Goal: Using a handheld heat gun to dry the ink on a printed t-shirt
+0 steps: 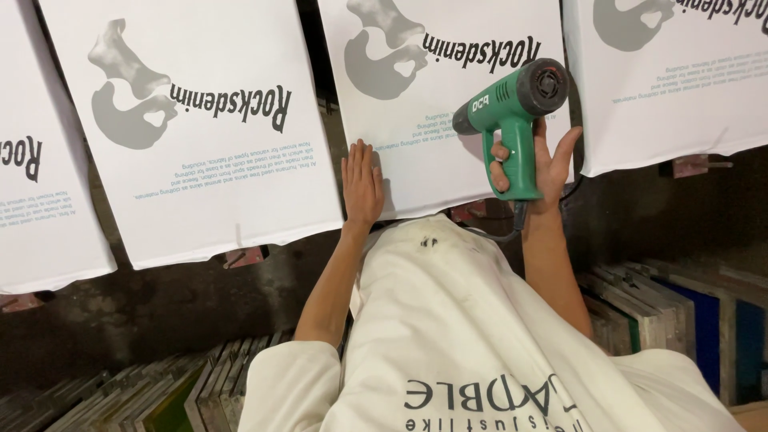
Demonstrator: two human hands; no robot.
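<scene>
My right hand (542,170) grips the handle of a green and black heat gun (512,108), its nozzle aimed left over the middle white printed fabric panel (448,48). My left hand (362,184) lies flat, fingers together, on the lower left part of that same panel, beside its small printed text. The panel carries a grey shape and black lettering. My white shirt (456,336) fills the lower middle of the view.
More white printed panels lie in a row: one at left (200,176), one at far left (40,232), one at right (672,88). Dark gaps separate them. Stacked framed screens stand below at lower left (144,392) and right (680,320).
</scene>
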